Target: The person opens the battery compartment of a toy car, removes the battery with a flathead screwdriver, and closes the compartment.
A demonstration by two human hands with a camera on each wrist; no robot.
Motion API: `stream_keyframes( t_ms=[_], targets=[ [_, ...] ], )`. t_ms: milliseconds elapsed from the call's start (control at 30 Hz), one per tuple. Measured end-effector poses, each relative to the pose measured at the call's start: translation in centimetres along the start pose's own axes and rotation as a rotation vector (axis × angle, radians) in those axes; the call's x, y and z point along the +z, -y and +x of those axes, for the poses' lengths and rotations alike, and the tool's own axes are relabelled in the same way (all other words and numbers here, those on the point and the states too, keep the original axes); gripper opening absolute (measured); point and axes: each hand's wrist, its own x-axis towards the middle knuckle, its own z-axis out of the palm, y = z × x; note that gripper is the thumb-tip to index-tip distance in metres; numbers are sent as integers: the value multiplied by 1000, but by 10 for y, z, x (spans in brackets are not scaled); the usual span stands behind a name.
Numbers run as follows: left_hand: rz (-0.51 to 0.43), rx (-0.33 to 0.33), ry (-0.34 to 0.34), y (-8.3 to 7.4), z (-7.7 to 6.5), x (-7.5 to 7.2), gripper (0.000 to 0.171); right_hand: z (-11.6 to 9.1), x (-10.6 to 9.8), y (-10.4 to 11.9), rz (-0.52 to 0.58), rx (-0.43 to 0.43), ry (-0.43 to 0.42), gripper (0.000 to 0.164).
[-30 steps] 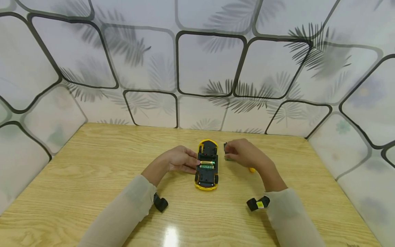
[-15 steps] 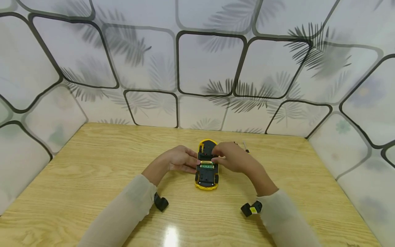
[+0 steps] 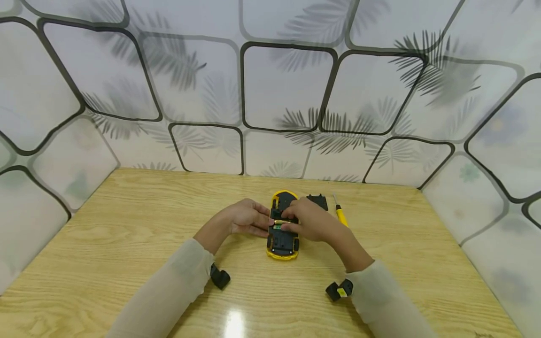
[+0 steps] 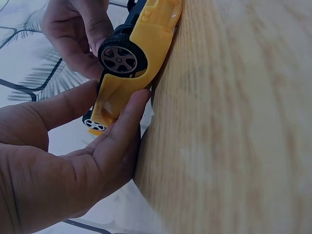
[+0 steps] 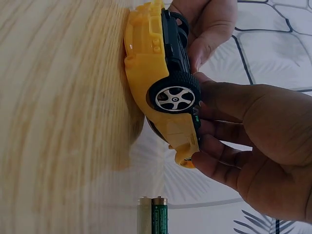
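A yellow toy car [image 3: 282,245] lies upside down on the table, its black underside up and its battery compartment uncovered. My left hand [image 3: 247,218] grips the car's left side, thumb at the upper edge and fingers along the yellow body [image 4: 158,46]. Green-and-gold batteries [image 3: 277,226] show in the compartment. My right hand [image 3: 310,220] reaches over from the right, its fingertips [image 5: 207,127] at the compartment beside a wheel [image 5: 174,99]. I cannot tell whether they pinch a battery there. Another green battery [image 5: 160,214] lies on the table in the right wrist view.
Right of the car are a black cover [image 3: 318,202] and a screwdriver [image 3: 341,216] with a yellow handle. A patterned wall [image 3: 274,150] borders the wooden table [image 3: 169,197] at the back. Each wrist wears a small black camera [image 3: 220,277].
My right hand has moved left from beside the black cover to the car's battery compartment, uncovering the cover and screwdriver to view. My left hand and the car have stayed put.
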Motion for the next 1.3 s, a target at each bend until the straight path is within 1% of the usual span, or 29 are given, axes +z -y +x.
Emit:
stream_keyframes(
  t_ms=[100,300,667,933,1300],
  targets=[
    [3,-2,-3,0,1,0,50,0,0,1,2,-3,9,27],
    [1,-2,-9,0,0,-1,57,0,0,3,17,8,6,20],
    [6,-2,-18,2,1,0,56,1,1,1,67,17,2,14],
    [8,0,-16,1,0,0,58,2,1,3,157,47,18,14],
    [9,-3,-9,2,1,-1,59,1,-1,1,131,29,6,10]
  ],
)
